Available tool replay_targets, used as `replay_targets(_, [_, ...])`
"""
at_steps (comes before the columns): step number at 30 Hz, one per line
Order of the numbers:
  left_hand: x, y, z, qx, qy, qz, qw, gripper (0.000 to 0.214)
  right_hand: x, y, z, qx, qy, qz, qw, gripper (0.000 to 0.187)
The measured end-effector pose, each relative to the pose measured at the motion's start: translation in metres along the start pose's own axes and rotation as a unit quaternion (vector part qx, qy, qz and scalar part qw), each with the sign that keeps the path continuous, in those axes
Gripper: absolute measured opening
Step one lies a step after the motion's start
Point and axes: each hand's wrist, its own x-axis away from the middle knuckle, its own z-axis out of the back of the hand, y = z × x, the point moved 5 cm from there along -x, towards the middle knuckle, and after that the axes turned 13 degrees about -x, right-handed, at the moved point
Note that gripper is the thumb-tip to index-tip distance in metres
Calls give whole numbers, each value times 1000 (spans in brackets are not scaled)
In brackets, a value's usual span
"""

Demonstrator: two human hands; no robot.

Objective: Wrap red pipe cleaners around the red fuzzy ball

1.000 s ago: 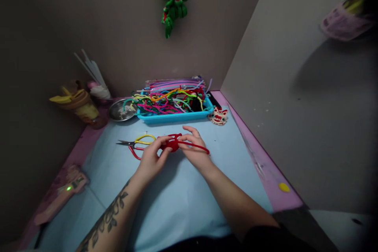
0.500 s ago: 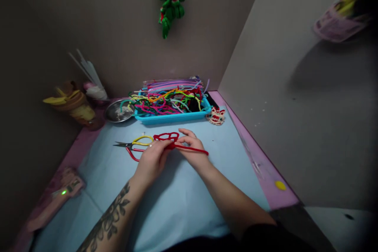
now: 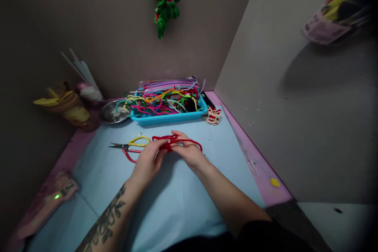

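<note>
A piece bent from red pipe cleaner (image 3: 167,147) is held between both hands above the blue cloth, with open loops at its far side. My left hand (image 3: 149,158) pinches its left part with thumb and fingers. My right hand (image 3: 189,152) grips the right part between thumb and fingers, and a loose red strand curves over that hand. Just left of my left hand lie scissors (image 3: 125,147) with one yellow and one red handle, blades pointing left and handles apart. The fingers partly cover the red piece.
Behind the hands stands a blue tray (image 3: 171,119) of tangled coloured pipe cleaners, with a metal bowl (image 3: 106,116) to its left and a cream-and-red figure (image 3: 212,116) to its right. A pink glue gun (image 3: 50,206) with a lit green light lies at the left. Walls enclose the back and right.
My right hand's fingers have closed in on the red piece. The loose strand, straight before, now arcs over the hand. The whole view has shifted slightly.
</note>
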Motion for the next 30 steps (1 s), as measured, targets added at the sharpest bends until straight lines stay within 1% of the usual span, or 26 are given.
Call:
replay_targets(3, [0, -3, -4, 60, -22, 61, 996, 19, 2, 0, 0, -27, 18, -34, 999, 19])
replay_targets(6, [1, -6, -7, 130, -29, 116, 984, 16, 2, -2, -1, -39, 12, -57, 998, 17])
replay_targets(10, [1, -7, -10, 177, -43, 150, 972, 17, 0, -3, -2, -46, -4, -60, 997, 17])
replay_targets(13, [1, -9, -13, 187, -66, 167, 966, 19, 0, -1, 0, -56, 13, -66, 996, 17])
replay_targets(15, [2, -11, -14, 202, -73, 192, 958, 19, 1, 0, 1, -41, 23, -64, 997, 16])
replay_targets(17, [3, -15, -16, 234, -69, 231, 942, 17, 1, -1, 2, -11, 33, -46, 998, 16])
replay_targets(19, [4, -20, -18, 277, -61, 275, 919, 17, 2, -5, 3, 25, 39, -6, 999, 17])
replay_targets(20, [5, -22, -20, 301, -56, 295, 905, 18, 2, -8, 3, 42, 34, 19, 998, 17])
replay_targets(22, [6, -24, -21, 346, -43, 325, 879, 22, 3, -14, 1, 76, 0, 61, 995, 21])
replay_targets(24, [6, -26, -21, 384, -31, 337, 859, 26, 5, -19, -4, 115, -47, 94, 988, 28])
replay_targets(26, [6, -27, -21, 414, -22, 337, 845, 28, 7, -24, -7, 156, -84, 117, 977, 37])
replay_targets(28, [7, -28, -20, 435, -15, 334, 836, 30, 9, -26, -9, 173, -105, 130, 971, 43])
replay_targets(30, [8, -29, -20, 446, -11, 330, 832, 31, 9, -26, -9, 167, -116, 129, 970, 44])
